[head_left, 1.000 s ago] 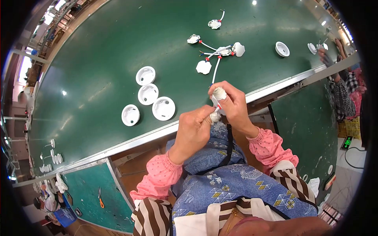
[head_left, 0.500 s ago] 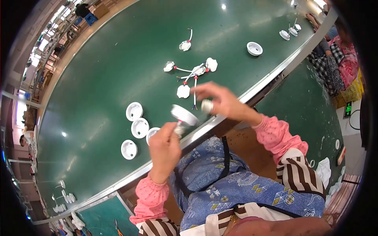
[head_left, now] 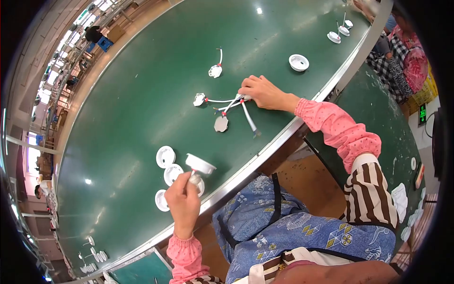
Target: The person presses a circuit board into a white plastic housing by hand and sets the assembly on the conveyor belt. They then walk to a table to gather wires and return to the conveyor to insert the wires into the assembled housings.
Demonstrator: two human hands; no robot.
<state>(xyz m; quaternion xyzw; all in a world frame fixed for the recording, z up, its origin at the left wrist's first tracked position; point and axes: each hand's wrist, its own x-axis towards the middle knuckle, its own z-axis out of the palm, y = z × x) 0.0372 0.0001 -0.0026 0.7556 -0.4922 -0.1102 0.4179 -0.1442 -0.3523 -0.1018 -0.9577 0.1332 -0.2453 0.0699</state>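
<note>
My left hand (head_left: 184, 201) is closed on a white round housing (head_left: 200, 164), tilted above the green table near its front edge. Its fingers pinch the part below the red collar. Farther up, my right hand (head_left: 265, 93) has its fingers pressed together on a white wired piece (head_left: 245, 97) in the cluster of cables. Around it lie a wired piece (head_left: 199, 99) on the left, another (head_left: 221, 124) below, and a separate one (head_left: 215, 71) above. Several white round cups (head_left: 165, 157) rest beside my left hand, partly hidden by it.
One white cup (head_left: 299, 62) stands toward the upper right of the green table (head_left: 132, 109). More white parts (head_left: 334, 37) lie at the far right, near a seated co-worker (head_left: 402, 61). Another group (head_left: 100, 256) is at the lower left. A metal edge (head_left: 231, 187) borders the table.
My right hand has reached forward onto the wired cluster and is no longer beside the table edge. My left hand has moved left and down with the housing. The view has shifted slightly.
</note>
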